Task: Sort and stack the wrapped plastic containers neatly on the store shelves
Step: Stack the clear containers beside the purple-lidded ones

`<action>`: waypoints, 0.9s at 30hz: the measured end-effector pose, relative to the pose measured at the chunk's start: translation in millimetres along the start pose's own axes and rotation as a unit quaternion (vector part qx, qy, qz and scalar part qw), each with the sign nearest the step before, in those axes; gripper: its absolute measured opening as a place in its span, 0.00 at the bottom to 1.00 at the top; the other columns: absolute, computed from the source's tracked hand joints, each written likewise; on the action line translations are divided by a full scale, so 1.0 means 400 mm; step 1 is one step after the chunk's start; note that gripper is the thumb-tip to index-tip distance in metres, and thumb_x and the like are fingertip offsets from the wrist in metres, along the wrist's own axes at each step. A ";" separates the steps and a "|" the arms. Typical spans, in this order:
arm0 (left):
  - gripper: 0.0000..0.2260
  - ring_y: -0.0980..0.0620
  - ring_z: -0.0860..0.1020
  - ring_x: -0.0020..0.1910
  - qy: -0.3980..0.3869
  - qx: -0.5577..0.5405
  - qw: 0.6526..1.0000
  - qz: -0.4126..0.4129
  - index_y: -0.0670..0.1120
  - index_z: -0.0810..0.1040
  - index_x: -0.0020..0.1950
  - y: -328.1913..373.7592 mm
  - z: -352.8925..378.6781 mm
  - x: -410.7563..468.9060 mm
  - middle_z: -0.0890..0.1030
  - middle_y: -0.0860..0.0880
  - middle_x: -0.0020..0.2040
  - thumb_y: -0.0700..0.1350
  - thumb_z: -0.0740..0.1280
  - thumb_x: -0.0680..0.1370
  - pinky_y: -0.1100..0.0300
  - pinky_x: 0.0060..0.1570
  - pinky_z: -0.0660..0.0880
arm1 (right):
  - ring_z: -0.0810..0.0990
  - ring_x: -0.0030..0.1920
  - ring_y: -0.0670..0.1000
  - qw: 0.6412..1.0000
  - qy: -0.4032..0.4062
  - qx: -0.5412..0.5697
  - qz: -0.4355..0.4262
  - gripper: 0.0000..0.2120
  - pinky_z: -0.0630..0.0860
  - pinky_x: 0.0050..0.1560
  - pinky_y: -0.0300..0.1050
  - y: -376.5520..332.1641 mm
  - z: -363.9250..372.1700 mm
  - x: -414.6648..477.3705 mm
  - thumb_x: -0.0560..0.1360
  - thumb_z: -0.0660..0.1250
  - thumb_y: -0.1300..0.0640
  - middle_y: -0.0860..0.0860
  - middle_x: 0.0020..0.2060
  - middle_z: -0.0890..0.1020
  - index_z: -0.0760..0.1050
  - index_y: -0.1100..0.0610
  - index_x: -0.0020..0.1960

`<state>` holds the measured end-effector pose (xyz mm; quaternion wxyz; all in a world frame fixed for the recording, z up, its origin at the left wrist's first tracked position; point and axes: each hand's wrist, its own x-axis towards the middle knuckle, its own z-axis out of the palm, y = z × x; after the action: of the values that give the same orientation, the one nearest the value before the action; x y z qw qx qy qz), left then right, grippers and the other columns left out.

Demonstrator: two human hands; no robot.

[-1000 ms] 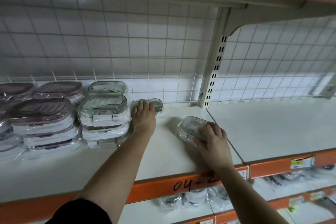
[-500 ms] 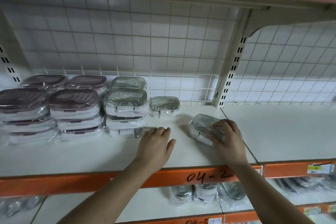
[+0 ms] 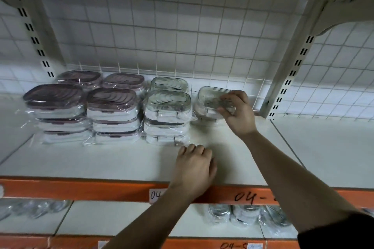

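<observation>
On the white shelf point(image 3: 113, 159) stand stacks of wrapped containers: purple-lidded ones point(image 3: 111, 101) at the left and grey-lidded ones point(image 3: 168, 105) in the middle. My right hand point(image 3: 238, 113) grips a small grey-lidded wrapped container point(image 3: 210, 99), tilted, at the back of the shelf just right of the grey stacks. Whether it rests on another small container beneath it I cannot tell. My left hand point(image 3: 194, 166) rests on the shelf in front of the grey stack, fingers loosely curled, holding nothing.
A wire grid point(image 3: 182, 36) backs the shelf. A slotted upright post point(image 3: 291, 75) divides it from the bare shelf bay on the right point(image 3: 323, 147). The shelf's orange front edge point(image 3: 81, 190) carries handwritten labels. More wrapped containers point(image 3: 242, 214) lie on the lower shelf.
My right hand lifted the small container from the shelf's right side and carried it back-left to where the other small container stood. My left hand stayed resting on the shelf near the front.
</observation>
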<state>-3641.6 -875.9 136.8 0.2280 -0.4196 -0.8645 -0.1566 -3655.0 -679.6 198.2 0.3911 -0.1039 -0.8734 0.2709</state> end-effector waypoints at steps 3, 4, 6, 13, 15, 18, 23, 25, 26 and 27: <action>0.13 0.47 0.76 0.38 0.005 -0.005 1.000 0.010 0.49 0.78 0.39 -0.003 0.005 -0.001 0.79 0.49 0.37 0.53 0.58 0.75 0.54 0.43 0.73 | 0.74 0.53 0.44 0.996 -0.078 -0.033 0.002 0.13 0.69 0.59 0.37 0.013 0.028 0.056 0.72 0.74 0.61 0.48 0.55 0.74 0.81 0.56 0.56; 0.13 0.47 0.76 0.38 0.009 -0.005 1.000 0.015 0.49 0.78 0.39 -0.003 0.005 -0.001 0.79 0.49 0.37 0.53 0.58 0.75 0.55 0.43 0.73 | 0.76 0.54 0.48 0.992 -0.116 -0.052 -0.005 0.13 0.71 0.61 0.42 0.020 0.037 0.066 0.73 0.73 0.62 0.50 0.55 0.76 0.81 0.56 0.57; 0.13 0.47 0.76 0.38 0.019 0.002 0.999 0.029 0.49 0.77 0.39 -0.001 0.007 -0.001 0.79 0.49 0.37 0.53 0.58 0.75 0.55 0.42 0.73 | 0.76 0.57 0.56 0.984 -0.148 -0.094 -0.011 0.13 0.73 0.61 0.51 0.029 0.052 0.074 0.74 0.70 0.63 0.54 0.55 0.78 0.82 0.56 0.58; 0.14 0.46 0.76 0.39 0.011 0.022 0.999 0.038 0.48 0.78 0.41 0.003 0.010 0.002 0.79 0.49 0.38 0.54 0.57 0.76 0.54 0.43 0.70 | 0.70 0.63 0.61 0.969 -0.117 -0.219 -0.005 0.18 0.66 0.62 0.55 0.000 0.084 0.042 0.77 0.64 0.59 0.54 0.61 0.75 0.76 0.53 0.67; 0.14 0.45 0.77 0.39 -0.007 0.024 0.999 0.029 0.48 0.78 0.40 0.004 0.006 0.005 0.79 0.48 0.38 0.53 0.57 0.75 0.54 0.43 0.71 | 0.66 0.68 0.60 0.967 -0.133 -0.219 0.017 0.23 0.64 0.66 0.56 -0.002 0.076 0.032 0.78 0.64 0.55 0.52 0.67 0.73 0.70 0.52 0.72; 0.15 0.45 0.78 0.37 -0.022 0.033 0.999 0.007 0.48 0.78 0.38 0.008 -0.006 0.012 0.80 0.49 0.37 0.54 0.56 0.74 0.55 0.41 0.72 | 0.61 0.73 0.59 0.969 -0.151 -0.194 0.028 0.26 0.63 0.69 0.58 -0.008 0.049 0.017 0.78 0.64 0.52 0.52 0.70 0.71 0.65 0.53 0.75; 0.16 0.44 0.78 0.37 -0.021 0.039 0.999 -0.011 0.48 0.78 0.39 0.007 -0.013 0.011 0.79 0.47 0.36 0.54 0.55 0.76 0.52 0.44 0.72 | 0.70 0.65 0.62 0.984 -0.116 -0.137 0.009 0.21 0.68 0.66 0.54 0.001 -0.035 -0.041 0.77 0.66 0.58 0.57 0.64 0.76 0.72 0.59 0.69; 0.16 0.43 0.78 0.39 -0.014 0.037 0.999 -0.016 0.47 0.78 0.41 0.009 -0.015 0.006 0.80 0.47 0.37 0.54 0.55 0.77 0.48 0.47 0.74 | 0.71 0.64 0.61 0.986 -0.112 -0.119 0.013 0.20 0.69 0.64 0.52 0.007 -0.078 -0.078 0.77 0.65 0.58 0.57 0.63 0.76 0.72 0.59 0.69; 0.16 0.43 0.78 0.39 -0.007 0.036 0.999 -0.020 0.47 0.79 0.42 0.009 -0.016 0.002 0.80 0.47 0.38 0.53 0.55 0.78 0.48 0.48 0.74 | 0.71 0.64 0.61 0.987 -0.111 -0.113 0.013 0.20 0.70 0.64 0.53 0.010 -0.101 -0.099 0.77 0.65 0.58 0.57 0.63 0.76 0.72 0.59 0.68; 0.16 0.43 0.78 0.40 0.003 0.035 0.999 -0.023 0.47 0.79 0.42 0.010 -0.017 -0.002 0.80 0.47 0.39 0.53 0.56 0.78 0.48 0.48 0.74 | 0.72 0.64 0.60 0.988 -0.109 -0.107 0.012 0.19 0.71 0.63 0.53 0.014 -0.126 -0.121 0.77 0.65 0.58 0.56 0.62 0.77 0.73 0.58 0.68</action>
<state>-3636.2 -877.2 142.7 0.2414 -0.3910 -0.8782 -0.1327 -3585.4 -674.2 192.1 0.2771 -0.1256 -0.9333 0.1905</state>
